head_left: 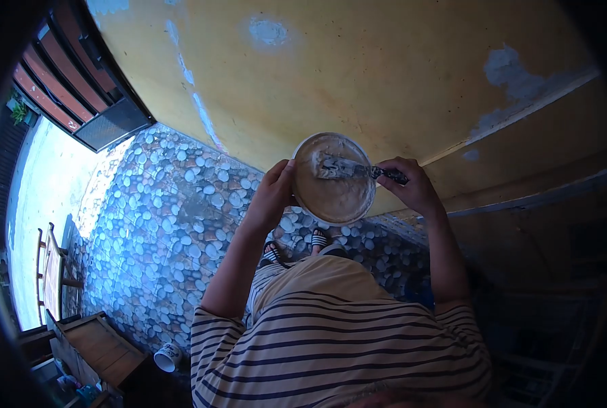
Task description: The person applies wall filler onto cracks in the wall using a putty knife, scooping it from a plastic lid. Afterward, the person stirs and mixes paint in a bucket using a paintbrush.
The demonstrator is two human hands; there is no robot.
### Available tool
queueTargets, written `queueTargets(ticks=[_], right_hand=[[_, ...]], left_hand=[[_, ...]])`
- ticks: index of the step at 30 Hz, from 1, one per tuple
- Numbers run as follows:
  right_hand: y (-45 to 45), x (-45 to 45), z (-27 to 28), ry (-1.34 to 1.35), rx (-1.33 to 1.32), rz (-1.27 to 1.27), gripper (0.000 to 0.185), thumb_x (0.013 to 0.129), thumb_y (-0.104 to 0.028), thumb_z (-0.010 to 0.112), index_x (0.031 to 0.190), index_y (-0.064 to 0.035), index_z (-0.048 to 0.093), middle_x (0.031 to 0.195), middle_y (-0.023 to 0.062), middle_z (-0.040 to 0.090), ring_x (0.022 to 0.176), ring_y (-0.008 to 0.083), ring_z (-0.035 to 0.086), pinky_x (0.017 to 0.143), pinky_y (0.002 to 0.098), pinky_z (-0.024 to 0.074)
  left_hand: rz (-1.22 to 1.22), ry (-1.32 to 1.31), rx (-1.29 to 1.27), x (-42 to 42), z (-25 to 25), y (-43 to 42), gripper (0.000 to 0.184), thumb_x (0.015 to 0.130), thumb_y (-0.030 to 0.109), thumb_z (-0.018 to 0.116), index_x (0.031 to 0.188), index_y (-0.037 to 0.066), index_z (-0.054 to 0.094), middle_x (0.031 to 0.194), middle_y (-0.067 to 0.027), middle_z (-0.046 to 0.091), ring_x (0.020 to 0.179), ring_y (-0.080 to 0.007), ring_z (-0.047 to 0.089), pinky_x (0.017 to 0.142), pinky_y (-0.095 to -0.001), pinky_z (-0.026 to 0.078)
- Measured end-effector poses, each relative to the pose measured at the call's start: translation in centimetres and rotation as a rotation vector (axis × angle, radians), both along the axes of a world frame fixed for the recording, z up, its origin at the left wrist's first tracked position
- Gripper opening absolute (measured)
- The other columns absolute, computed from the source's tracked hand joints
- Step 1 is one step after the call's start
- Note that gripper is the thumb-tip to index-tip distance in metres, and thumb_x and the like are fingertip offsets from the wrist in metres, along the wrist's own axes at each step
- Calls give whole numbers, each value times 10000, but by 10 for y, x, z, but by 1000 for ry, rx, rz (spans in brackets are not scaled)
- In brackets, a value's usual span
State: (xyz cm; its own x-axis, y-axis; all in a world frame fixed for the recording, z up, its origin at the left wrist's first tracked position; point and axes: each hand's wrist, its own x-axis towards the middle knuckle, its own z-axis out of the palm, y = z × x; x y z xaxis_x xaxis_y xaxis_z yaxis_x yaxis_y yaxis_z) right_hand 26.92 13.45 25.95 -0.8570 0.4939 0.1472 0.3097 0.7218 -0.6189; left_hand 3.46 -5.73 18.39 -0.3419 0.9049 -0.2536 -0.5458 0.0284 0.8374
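A round tub (305,204) of pale, wet paste is held up in front of the yellow wall. My left hand (276,190) grips its left rim, thumb on top. My right hand (410,185) is closed round the dark speckled handle of a putty knife (344,168) at the tub's right side. The knife's blade lies in the paste, smeared with it, pointing left.
The yellow wall (385,68) has whitish filler patches. At the left are a metal gate (72,75) and a wooden chair (53,272). A wooden cabinet (99,350) and a white bucket (168,357) stand at the lower left on the pebble-patterned floor (161,224).
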Motion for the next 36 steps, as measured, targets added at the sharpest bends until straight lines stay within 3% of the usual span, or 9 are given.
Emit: queueTargets(ticks=[7,14,17,19,23,28,30,31,36], right_hand=[[18,27,-25,80,-287,-91,243,915,-126,734,1126,-35,655,979,26,698,918,69,638,801,262,520],[13,42,-10,223,-447,-78,263,935,-121,715,1165,-42,615,1018,0,666,936,65,613,824,244,512],[22,59,41,328,-340,-151,265,932,-165,728,1152,-62,622,994,-24,646,936,60,596,823,239,494],[26,73,90,344,-204,-205,262,949,-200,714,1153,-61,626,949,-35,624,895,50,569,791,225,476],[42,126,172,621,-211,-185,227,980,-187,671,1141,-34,623,904,-33,605,817,36,545,718,216,467],[66,202,305,751,176,-338,209,1009,-229,621,1064,-28,637,807,-28,566,644,46,449,586,210,390],[77,223,357,805,285,-372,228,1005,-264,626,1037,-39,649,794,-28,567,616,44,426,557,207,358],[78,236,383,819,351,-401,243,999,-287,635,1021,-46,656,793,-29,570,614,41,424,550,205,347],[87,284,503,875,536,-510,283,964,-347,672,1051,-77,674,823,-44,591,611,36,420,532,199,324]], left_hand=[[-11,-40,22,7,-1,8,456,1079,356,422,1301,-28,527,1081,-111,673,914,-174,694,764,-328,596],[-16,-61,75,12,4,22,426,1076,350,433,1255,-20,546,1049,-103,674,891,-174,693,740,-336,598],[27,-66,86,11,-9,31,405,1071,331,438,1221,-28,551,1031,-105,671,868,-183,701,719,-324,598],[83,-97,86,19,10,34,372,1074,320,421,1172,-5,574,961,-91,657,770,-172,669,605,-309,563],[31,9,140,19,-23,40,378,1064,323,428,1194,-6,561,1013,-104,656,810,-204,683,633,-334,590],[120,-44,177,33,-40,44,395,1043,337,464,1247,6,538,1093,-126,630,918,-227,673,684,-343,586],[135,19,83,26,-56,46,415,1037,403,493,1203,35,588,1110,-117,637,971,-230,645,769,-339,574],[180,12,99,33,-50,46,401,1048,383,477,1166,24,610,1052,-110,643,902,-210,648,711,-325,566],[247,23,124,43,-51,45,416,1055,381,468,1206,12,587,1064,-110,631,918,-198,633,708,-321,552]])
